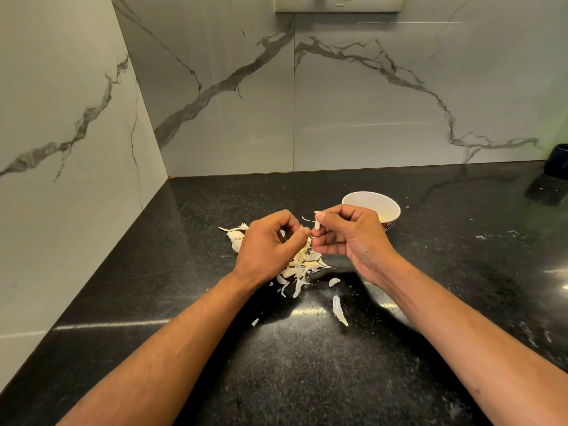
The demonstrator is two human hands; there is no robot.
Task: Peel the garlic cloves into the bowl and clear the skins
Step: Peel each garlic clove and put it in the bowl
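My right hand (344, 238) pinches a pale garlic clove (317, 222) between thumb and fingertips, a thin strip of skin curling off its top. My left hand (267, 244) is curled close beside it, fingertips meeting at the clove's lower end. Below both hands a heap of papery garlic skins (302, 265) lies on the black counter. Several unpeeled cloves (236, 238) sit left of my left hand. A white bowl (373, 202) stands just behind my right hand, something yellowish inside.
Loose skins (339, 310) are scattered nearer me on the speckled black granite counter (307, 379). Marble-patterned walls meet in a corner at the back left. A dark container (558, 161) stands at the far right edge. A switch panel (338, 3) is on the wall above.
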